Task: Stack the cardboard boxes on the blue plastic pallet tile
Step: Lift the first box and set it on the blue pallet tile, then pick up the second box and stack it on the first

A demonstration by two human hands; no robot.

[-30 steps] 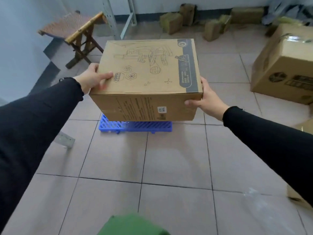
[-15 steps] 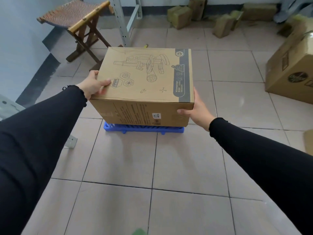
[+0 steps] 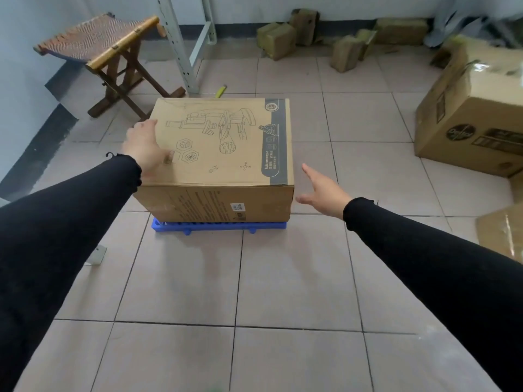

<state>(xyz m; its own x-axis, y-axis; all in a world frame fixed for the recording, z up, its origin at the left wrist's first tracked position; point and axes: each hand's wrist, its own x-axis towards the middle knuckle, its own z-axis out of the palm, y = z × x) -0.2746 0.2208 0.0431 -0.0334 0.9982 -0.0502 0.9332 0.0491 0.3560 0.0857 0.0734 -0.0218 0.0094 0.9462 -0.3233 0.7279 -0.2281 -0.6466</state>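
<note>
A cardboard box [image 3: 223,154] printed with a microscope drawing rests flat on the blue plastic pallet tile [image 3: 218,226], whose front edge shows under it. My left hand [image 3: 145,149] lies against the box's left top edge, fingers spread, touching it without gripping. My right hand [image 3: 322,190] hovers open just right of the box, a small gap away, holding nothing. The rest of the pallet is hidden beneath the box.
A large cardboard box [image 3: 475,120] stands at the right, another box corner [image 3: 503,236] nearer me. A wooden folding stool [image 3: 113,58] and a metal shelf leg [image 3: 181,52] are at the back left. Small brown packages [image 3: 311,35] line the far wall.
The box went down onto the blue pallet tile. My right hand let go and pulled away to the right; my left hand loosened and now only rests on the box.
</note>
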